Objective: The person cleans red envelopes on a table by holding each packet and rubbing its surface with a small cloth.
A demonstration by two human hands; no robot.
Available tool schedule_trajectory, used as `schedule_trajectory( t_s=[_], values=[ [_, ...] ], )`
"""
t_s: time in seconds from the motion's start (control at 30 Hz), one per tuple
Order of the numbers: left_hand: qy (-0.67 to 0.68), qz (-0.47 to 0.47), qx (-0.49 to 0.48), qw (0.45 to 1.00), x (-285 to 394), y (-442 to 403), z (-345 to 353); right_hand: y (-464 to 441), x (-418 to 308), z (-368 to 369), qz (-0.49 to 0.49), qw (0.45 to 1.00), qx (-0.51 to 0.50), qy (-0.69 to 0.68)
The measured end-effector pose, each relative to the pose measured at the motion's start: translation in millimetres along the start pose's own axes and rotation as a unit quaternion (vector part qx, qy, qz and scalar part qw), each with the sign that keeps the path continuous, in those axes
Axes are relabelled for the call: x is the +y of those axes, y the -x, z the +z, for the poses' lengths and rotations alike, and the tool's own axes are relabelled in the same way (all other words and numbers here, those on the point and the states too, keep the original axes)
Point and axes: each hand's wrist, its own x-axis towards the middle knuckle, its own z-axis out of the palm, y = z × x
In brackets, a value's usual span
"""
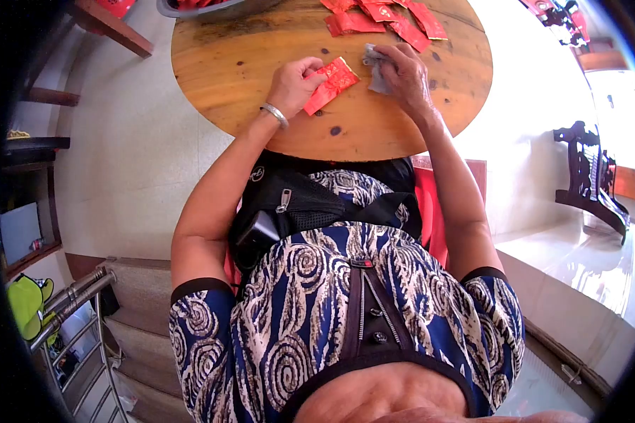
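My left hand, with a silver bangle at the wrist, is closed on a red packet and holds it tilted above the wooden table. Thumb and fingers pinch the packet at its left side. Just to the right, my right hand is closed on a crumpled grey cloth, part of which hangs below the fingers. A small gap separates the cloth from the packet. Beyond my right hand, a loose pile of red packets lies on the table.
The round wooden table has knots in its top. A grey basin with red things in it stands at the far left edge, partly out of view. A metal railing and steps are at lower left, and a dark carved wooden piece at right.
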Motion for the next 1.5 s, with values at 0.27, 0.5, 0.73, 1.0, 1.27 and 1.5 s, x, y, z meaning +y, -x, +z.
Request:
schedule_trajectory(
  t_s=[0.27, 0.5, 0.73, 1.0, 1.27, 1.5],
  values=[
    [0.020, 0.025, 0.007, 0.999, -0.4, -0.9, 4.4, 2.2, -46.0, 44.6, -0.071, 0.995, 0.014, -0.076],
    [-0.028, -0.025, 0.004, 0.999, 2.9, 0.3, 4.3, -1.7, -33.8, 48.8, -0.012, 1.000, -0.002, -0.026],
    [-0.060, -0.018, 0.030, 0.998, 6.5, 2.7, 3.1, -0.1, -23.7, 34.8, -0.050, 0.997, -0.018, 0.060],
    [-0.022, -0.002, 0.028, 0.999, -12.0, -4.0, 5.7, 4.0, -4.7, 15.2, 0.017, 1.000, 0.004, 0.020],
    [-0.009, -0.021, 0.015, 1.000, -5.4, -2.5, 5.3, 1.7, -37.4, 42.9, -0.059, 0.995, -0.022, -0.074],
    [-0.042, -0.039, 0.018, 0.998, 5.6, 1.1, 4.5, -1.2, -35.1, 41.5, -0.032, 0.997, -0.057, -0.041]
  ],
)
